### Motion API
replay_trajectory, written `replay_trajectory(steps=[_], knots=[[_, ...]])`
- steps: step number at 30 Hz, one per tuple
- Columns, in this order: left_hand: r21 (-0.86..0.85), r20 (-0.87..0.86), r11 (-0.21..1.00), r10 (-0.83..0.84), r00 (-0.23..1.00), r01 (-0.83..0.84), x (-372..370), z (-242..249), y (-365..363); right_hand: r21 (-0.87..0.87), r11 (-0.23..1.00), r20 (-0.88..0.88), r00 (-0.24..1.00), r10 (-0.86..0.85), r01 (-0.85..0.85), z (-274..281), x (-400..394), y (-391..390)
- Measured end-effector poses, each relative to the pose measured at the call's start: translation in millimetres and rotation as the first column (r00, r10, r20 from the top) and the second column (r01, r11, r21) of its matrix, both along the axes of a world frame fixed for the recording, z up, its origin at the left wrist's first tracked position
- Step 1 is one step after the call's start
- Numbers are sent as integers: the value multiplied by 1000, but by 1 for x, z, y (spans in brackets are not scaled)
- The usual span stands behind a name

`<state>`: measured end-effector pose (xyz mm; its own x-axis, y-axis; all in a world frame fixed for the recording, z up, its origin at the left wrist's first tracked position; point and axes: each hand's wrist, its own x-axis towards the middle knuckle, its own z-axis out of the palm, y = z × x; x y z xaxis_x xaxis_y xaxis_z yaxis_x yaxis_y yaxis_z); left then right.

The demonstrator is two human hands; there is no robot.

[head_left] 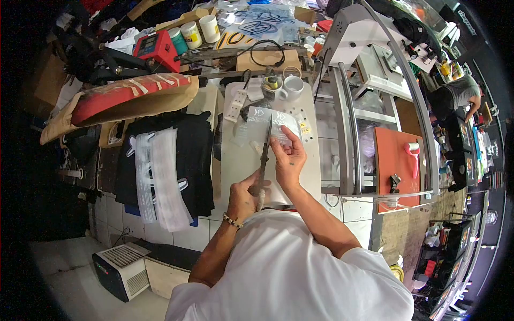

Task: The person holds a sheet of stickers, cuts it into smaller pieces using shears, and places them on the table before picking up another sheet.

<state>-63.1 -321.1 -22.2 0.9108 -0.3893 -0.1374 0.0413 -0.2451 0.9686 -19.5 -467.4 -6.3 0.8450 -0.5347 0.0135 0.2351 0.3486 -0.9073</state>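
Note:
My left hand [245,197], with a beaded bracelet at the wrist, is closed around the handles of a pair of long scissors [265,152]. The blades point away from me and lie across a translucent film sheet [258,119] with white printed marks. My right hand [289,160] pinches the sheet's right side between thumb and fingers, just right of the blades. Both hands are above a pale worktable [235,171]. Behind the sheet stand a white mug [292,88] and a roll of tape [272,83]. Small yellow-and-white pieces [304,128] lie to the right.
A white power strip [235,105] lies at the table's back left. On the left, black fabric [195,166] bears translucent printed strips [166,176]. A grey metal frame [345,128] rises at right beside an orange board [396,160]. Another person [460,93] bends over at far right.

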Motion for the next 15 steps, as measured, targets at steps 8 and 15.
replay_trajectory(steps=[8,15], knots=[[-11,-54,1000,-14,998,14,-2,4,-2,-50,998,-16,999,-31,30,-10,-5,-3],[-27,6,1000,-9,1000,9,-1,-6,-3,-17,999,-30,999,-34,34,-12,-11,1]])
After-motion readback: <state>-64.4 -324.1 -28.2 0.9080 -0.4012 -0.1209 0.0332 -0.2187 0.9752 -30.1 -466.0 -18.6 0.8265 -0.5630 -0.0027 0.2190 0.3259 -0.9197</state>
